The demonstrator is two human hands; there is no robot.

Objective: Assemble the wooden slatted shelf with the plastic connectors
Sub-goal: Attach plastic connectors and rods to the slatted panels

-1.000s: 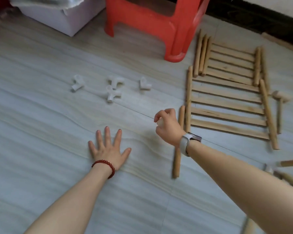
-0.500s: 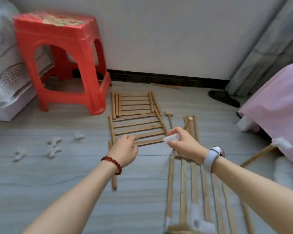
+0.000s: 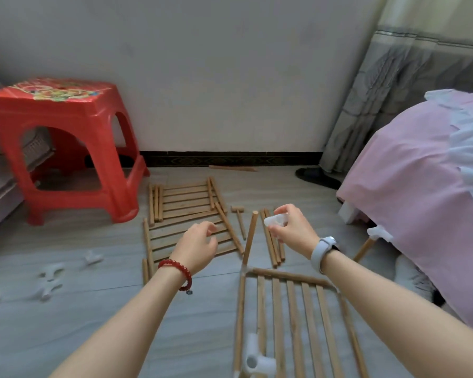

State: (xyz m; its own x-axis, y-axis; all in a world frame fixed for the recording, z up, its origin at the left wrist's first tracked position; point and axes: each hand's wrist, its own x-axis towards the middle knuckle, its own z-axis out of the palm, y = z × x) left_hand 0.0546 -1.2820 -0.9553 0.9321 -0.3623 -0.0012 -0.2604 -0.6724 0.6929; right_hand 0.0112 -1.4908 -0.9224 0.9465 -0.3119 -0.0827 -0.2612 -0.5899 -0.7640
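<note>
My right hand (image 3: 292,227) pinches a white plastic connector (image 3: 275,221) in the air, just right of an upright wooden post (image 3: 250,238). That post rises from the far left corner of a slatted shelf panel (image 3: 292,317) lying in front of me. Another white connector (image 3: 256,360) sits on the panel's near left corner. My left hand (image 3: 200,244) hovers with loosely curled fingers, holding nothing, over a second slatted panel (image 3: 186,214) on the floor. Several loose connectors (image 3: 49,282) lie at the left.
A red plastic stool (image 3: 66,148) stands at the left near the wall. A bed with pink bedding (image 3: 421,200) fills the right side. A small wooden mallet (image 3: 239,218) and loose dowels (image 3: 272,241) lie between the panels. A dark slipper (image 3: 317,177) sits by the curtain.
My view tilted up from the floor toward the wall. The left hand lifted off the floor and reached forward. The right hand carried the white connector forward and up, beside the upright post.
</note>
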